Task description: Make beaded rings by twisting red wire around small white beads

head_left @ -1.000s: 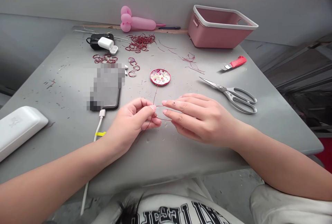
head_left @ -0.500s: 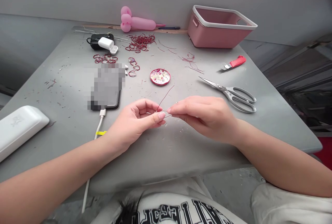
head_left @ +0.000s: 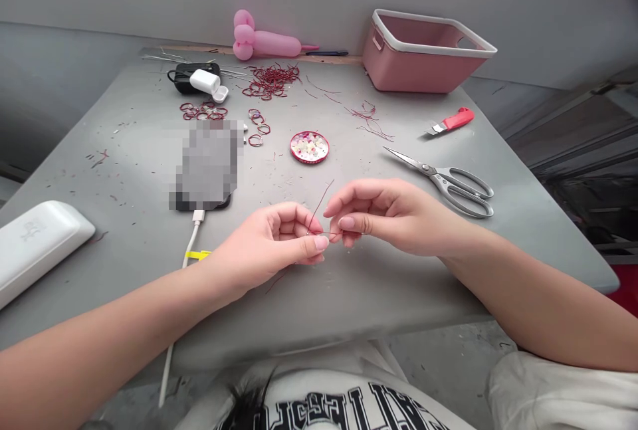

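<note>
A thin dark red cord (head_left: 320,200) rises from the fingertips of my left hand (head_left: 279,237), which pinches it between thumb and fingers. My right hand (head_left: 383,216) is just to the right, its thumb and a finger closed on another stretch of the same cord. One loose end of cord shows below my left hand. Beyond the hands lies a round red-rimmed dish (head_left: 310,148) of pale and pink beads. Red cord rings (head_left: 258,127) sit left of the dish, and a larger red heap (head_left: 274,81) lies behind them.
Grey scissors (head_left: 438,177) and a red-handled cutter (head_left: 452,122) lie at right. A pink bin (head_left: 423,61) and pink balloon (head_left: 274,43) stand at the back. Left are a phone (head_left: 207,164) with a white cable (head_left: 192,237), an earphone case (head_left: 205,82) and a white case (head_left: 42,247).
Both hands have moved slightly nearer to me. My right hand has turned so that its thumb shows, and a cord end now shows below my left hand.
</note>
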The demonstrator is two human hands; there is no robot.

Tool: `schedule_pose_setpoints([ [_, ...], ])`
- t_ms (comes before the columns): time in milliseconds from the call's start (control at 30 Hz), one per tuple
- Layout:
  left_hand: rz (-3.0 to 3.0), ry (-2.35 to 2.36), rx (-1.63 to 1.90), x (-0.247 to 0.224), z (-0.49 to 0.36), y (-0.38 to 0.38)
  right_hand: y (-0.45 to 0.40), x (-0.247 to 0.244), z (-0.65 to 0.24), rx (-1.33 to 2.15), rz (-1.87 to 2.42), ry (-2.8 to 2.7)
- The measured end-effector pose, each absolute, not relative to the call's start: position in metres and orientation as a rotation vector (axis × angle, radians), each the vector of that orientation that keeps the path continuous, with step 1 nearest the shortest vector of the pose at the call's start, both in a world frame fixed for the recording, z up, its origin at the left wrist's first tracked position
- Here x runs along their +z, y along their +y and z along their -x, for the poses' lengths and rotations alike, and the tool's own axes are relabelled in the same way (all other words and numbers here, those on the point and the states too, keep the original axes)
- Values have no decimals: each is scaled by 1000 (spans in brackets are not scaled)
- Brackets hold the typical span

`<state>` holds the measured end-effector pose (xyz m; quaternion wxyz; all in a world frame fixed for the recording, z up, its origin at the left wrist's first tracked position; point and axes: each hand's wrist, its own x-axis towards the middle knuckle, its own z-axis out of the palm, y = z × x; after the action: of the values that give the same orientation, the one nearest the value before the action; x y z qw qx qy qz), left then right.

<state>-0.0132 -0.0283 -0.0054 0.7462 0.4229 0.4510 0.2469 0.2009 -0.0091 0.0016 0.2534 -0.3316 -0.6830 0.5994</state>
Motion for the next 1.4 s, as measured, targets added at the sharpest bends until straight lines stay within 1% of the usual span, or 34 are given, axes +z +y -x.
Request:
schedule_pose_setpoints([
  [67,-857,971,572,-6,13,-27,-10,2,-200,1503,869,-1881],
  [233,-749,924,649,-6,12,-24,-12,0,-198,929,771,-1998],
  [300,-740,917,645,-6,11,-24,-12,0,-198,859,784,-1975],
  [433,-764,910,616,-7,11,-27,-13,0,-198,896,804,-1972],
  [500,-767,907,606,-8,11,-28,-12,0,-197,819,768,-2017],
  [567,-752,906,603,-8,11,-28,-10,0,-197,612,709,-2083],
  [700,-695,892,618,-7,12,-26,-5,-4,-198,-48,545,-2153],
  [800,-651,882,657,-6,12,-24,-5,-5,-199,-335,493,-2139],
  [867,-625,885,690,-7,12,-24,-8,-4,-198,-366,521,-2148],
  [1033,-660,942,750,-8,11,-26,-18,-5,-190,-204,646,-2167],
  [1200,-737,957,772,-6,9,-27,-21,-10,-186,-297,740,-2055],
  [1400,-765,968,786,-6,9,-27,-20,-10,-187,-352,800,-2058],
])
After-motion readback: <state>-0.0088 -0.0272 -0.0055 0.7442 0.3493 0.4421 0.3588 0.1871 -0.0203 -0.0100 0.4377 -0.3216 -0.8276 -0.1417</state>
